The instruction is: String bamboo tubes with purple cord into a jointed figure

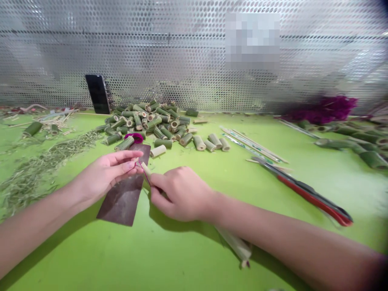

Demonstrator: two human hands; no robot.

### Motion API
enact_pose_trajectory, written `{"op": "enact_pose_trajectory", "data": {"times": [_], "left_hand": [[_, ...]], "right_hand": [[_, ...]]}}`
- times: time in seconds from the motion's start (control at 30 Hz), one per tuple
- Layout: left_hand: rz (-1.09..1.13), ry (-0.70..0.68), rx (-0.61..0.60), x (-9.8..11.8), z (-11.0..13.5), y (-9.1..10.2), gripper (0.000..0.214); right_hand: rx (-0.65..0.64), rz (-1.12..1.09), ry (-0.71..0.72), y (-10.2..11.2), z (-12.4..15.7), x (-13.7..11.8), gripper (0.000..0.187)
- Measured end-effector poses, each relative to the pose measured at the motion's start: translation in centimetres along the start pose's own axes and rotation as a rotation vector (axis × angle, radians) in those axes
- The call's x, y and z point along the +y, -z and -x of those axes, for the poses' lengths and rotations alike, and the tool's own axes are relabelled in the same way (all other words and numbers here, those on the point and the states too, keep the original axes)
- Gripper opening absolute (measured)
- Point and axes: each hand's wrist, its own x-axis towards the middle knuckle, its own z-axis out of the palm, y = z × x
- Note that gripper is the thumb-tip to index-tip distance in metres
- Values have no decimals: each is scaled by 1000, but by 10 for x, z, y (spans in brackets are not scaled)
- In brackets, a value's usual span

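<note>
My left hand (pixel 110 173) is closed in a pinch at its fingertips, on a thin purple thread (pixel 141 162). From my right hand (pixel 182 194), closed in a fist, a pale thin bamboo stick (pixel 146 167) pokes out toward the left fingers. The thread runs from the left fingertips along the stick to the right thumb; its exact wrapping is too small to make out. Beneath both hands lies a dark brown rectangular sheet (pixel 124 202), perhaps sandpaper. A pale bamboo tube (pixel 235 244) with a purple bit at its end rests partly hidden under my right forearm.
Cut green bamboo tubes (pixel 151 121) form a heap behind my hands, with a purple thread coil (pixel 135 138) at its front. Red-handled pruning shears (pixel 306 192) lie right, near thin sticks (pixel 254 145). Shavings (pixel 45 165) cover the left; a phone (pixel 97 94) leans on the perforated metal panel (pixel 188 52).
</note>
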Motion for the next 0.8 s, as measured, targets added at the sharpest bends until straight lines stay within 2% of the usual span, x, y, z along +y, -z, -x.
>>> {"op": "enact_pose_trajectory", "data": {"times": [0.13, 0.4, 0.5, 0.8], "left_hand": [[9, 19, 3, 1, 0, -3, 24], [83, -32, -90, -4, -4, 7, 23], [131, -26, -78, -4, -6, 9, 25], [123, 19, 46, 3, -3, 0, 34]], "right_hand": [[11, 1, -43, 1, 1, -1, 24], [91, -59, -432, 10, -10, 8, 32], [96, -63, -507, 11, -13, 12, 36], [4, -16, -240, 7, -6, 8, 32]]}}
